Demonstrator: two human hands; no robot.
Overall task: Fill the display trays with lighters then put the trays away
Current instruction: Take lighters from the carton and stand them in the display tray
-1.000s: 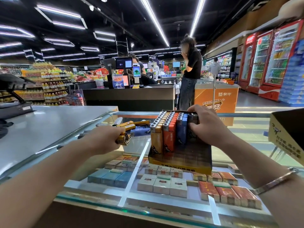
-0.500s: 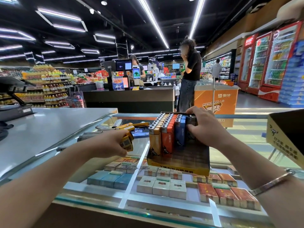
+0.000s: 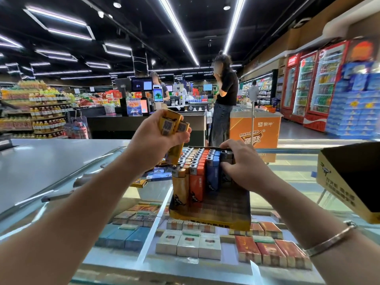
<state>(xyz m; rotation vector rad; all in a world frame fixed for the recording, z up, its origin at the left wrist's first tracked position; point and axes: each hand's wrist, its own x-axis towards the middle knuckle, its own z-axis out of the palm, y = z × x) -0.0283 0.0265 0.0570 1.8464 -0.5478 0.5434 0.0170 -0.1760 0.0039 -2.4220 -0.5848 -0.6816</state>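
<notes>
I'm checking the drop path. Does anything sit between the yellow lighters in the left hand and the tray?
Nothing visible does: the left hand holds the yellow lighters above the display tray, at its yellow row.

We see yellow lighters (image 3: 172, 124) with dark square printed patches, upper centre of the frame. Below them, centre frame, the rows in the tray run yellow-orange lighters (image 3: 181, 182), then red-orange lighters (image 3: 197, 182), then blue lighters (image 3: 212, 177), each capped in silver with a black logo low on the body. The display tray (image 3: 211, 223) shows a yellow front edge with dark lettering and a dark brown floor. Lower frame, under glass, we get blue packs (image 3: 123, 237), white packs (image 3: 188, 244) and red packs (image 3: 271, 251). Lower right, a silver bracelet (image 3: 331, 237); right edge, a yellow box (image 3: 337, 192), black inside.
</notes>
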